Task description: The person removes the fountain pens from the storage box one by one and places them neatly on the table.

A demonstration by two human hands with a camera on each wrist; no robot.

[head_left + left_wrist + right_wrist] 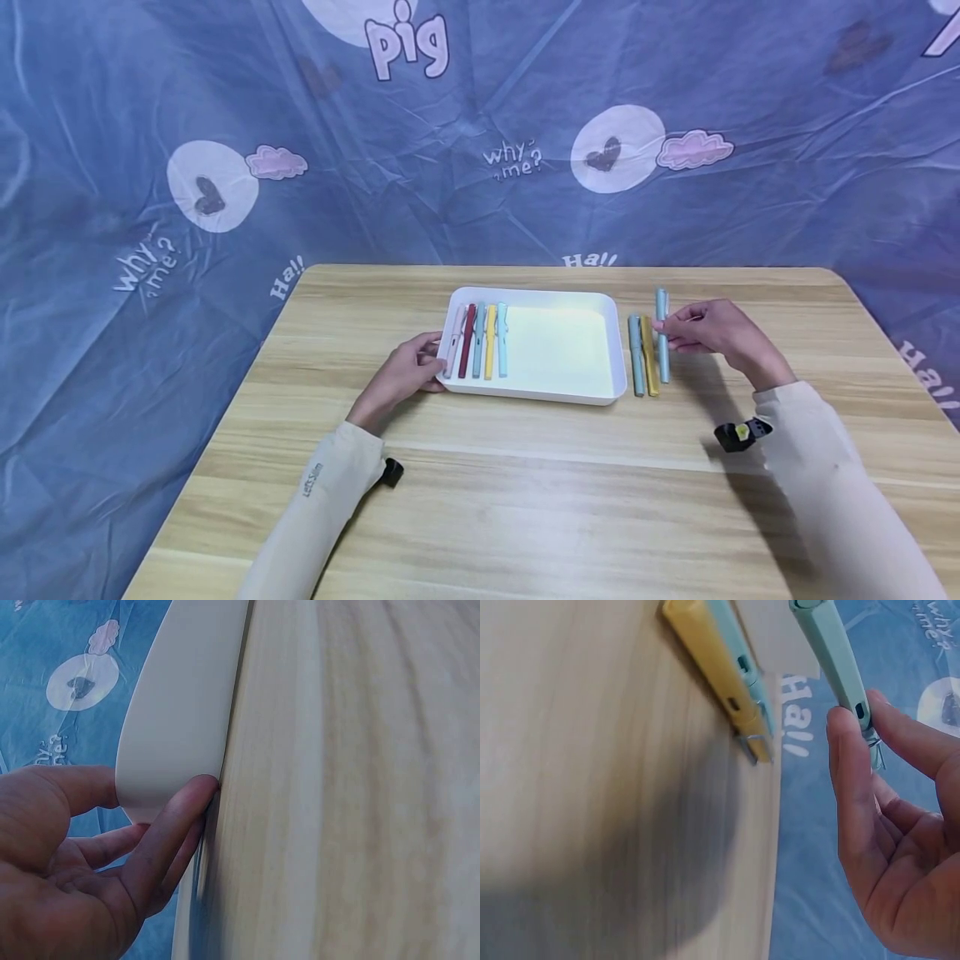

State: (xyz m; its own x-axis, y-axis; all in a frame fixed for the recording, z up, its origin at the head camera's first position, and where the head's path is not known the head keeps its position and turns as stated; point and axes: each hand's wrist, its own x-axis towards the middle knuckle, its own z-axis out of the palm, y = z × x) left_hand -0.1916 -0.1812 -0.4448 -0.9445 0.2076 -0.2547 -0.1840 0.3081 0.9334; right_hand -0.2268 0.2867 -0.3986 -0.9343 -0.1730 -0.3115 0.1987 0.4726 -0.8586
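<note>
Wood-grain worktop [510,500] spans the lower frame. Left of centre, the left hand [408,364] grips the near-left corner of one white tray [562,350]. Right of centre, the right hand [708,329], nearer the loose pens, pinches one pale blue-green pen [663,358] off the worktop, long axis up-down the frame. The tray lies leftward, past two loose pens [650,358], one bluish, one yellow; five pens [491,342] line its left side. Behind hangs blue printed cloth [450,217].

Teal pen [663,354], held raised just right of a second teal pen [637,357] and a mustard pen [649,358] lying together; white rectangular tray [558,350] with five pens [478,343] along its left end.
</note>
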